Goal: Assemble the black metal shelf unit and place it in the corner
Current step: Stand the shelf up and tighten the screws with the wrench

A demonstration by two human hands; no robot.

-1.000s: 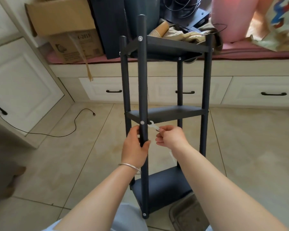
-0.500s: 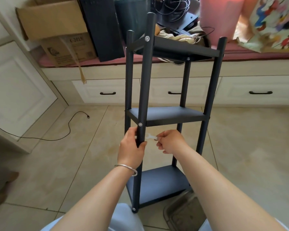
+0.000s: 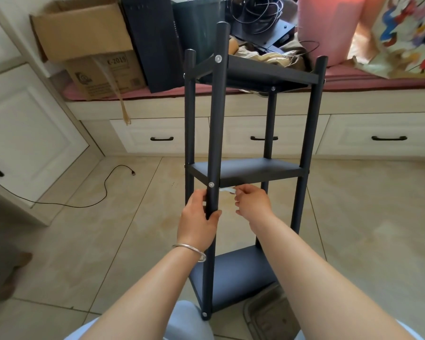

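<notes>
A black three-tier shelf (image 3: 245,168) stands upright on the tiled floor (image 3: 366,229), in front of a drawer bench. The left hand (image 3: 198,220) grips the shelf's near post just below the middle tier. The right hand (image 3: 252,202) pinches a small white wrench (image 3: 227,190) at the post under that tier.

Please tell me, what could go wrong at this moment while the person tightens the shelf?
1. The small flat wrench is only pinched by the right hand in the tight space under the middle shelf; it may slip off.
2. The shelf unit stands on smooth floor tiles, steadied only by the left hand gripping the front post; it could tip or slide.
3. A black cable lies loose on the floor; it could trip the person when carrying.
</notes>
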